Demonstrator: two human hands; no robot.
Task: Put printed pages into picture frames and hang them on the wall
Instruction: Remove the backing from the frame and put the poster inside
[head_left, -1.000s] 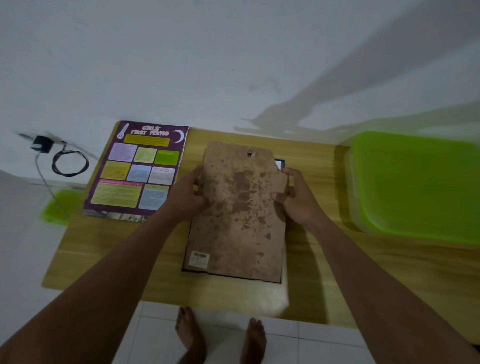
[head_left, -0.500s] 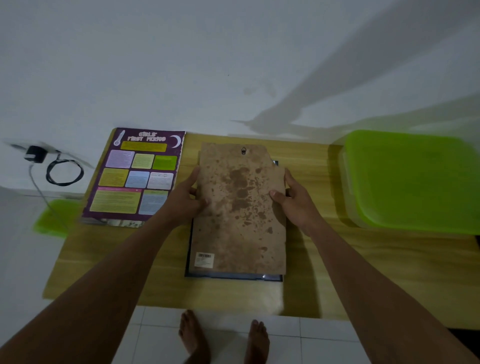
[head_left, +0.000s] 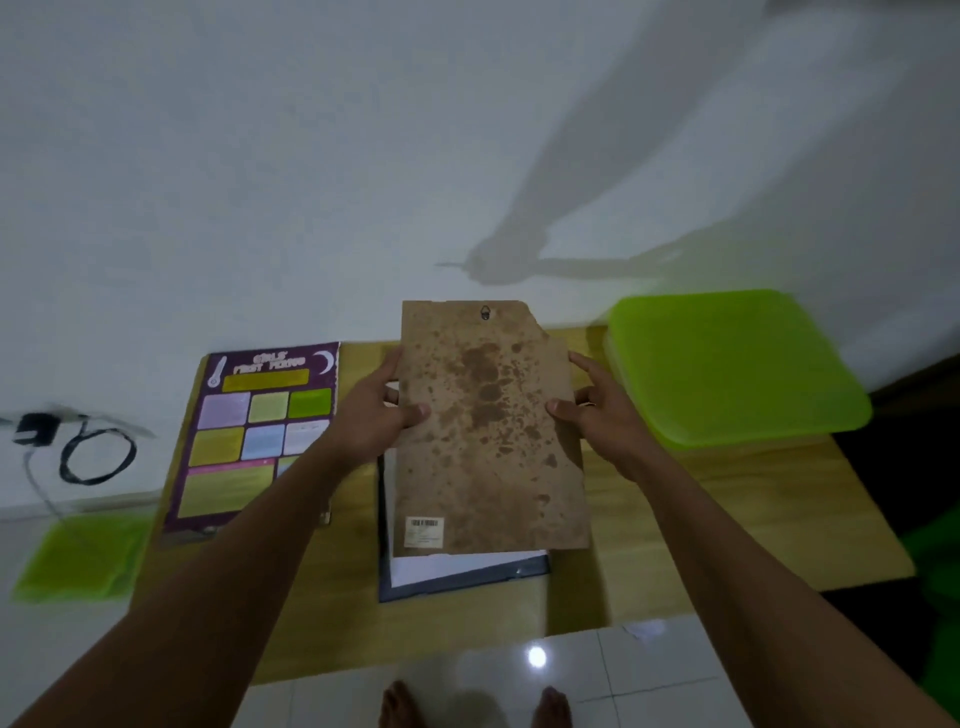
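Note:
A stained brown backing board (head_left: 488, 431) with a small metal hanger near its top edge and a barcode sticker at its lower left is lifted above a dark picture frame (head_left: 467, 582) lying on the wooden table (head_left: 727, 519). A white page (head_left: 457, 564) shows inside the frame below the board. My left hand (head_left: 379, 415) grips the board's left edge, thumb on top. My right hand (head_left: 597, 410) grips its right edge the same way. A purple printed page (head_left: 260, 431) with coloured boxes lies on the table to the left.
A lime-green plastic container lid (head_left: 727, 369) fills the table's right end. The white wall (head_left: 363, 156) stands right behind the table. A black charger and coiled cable (head_left: 78, 447) lie at the far left, above a green mat (head_left: 78, 556). My bare feet stand on white tiles.
Both hands have raised the backing board off the frame and tilted its top toward the wall. The frame's lower edge and the white page inside now show beneath it.

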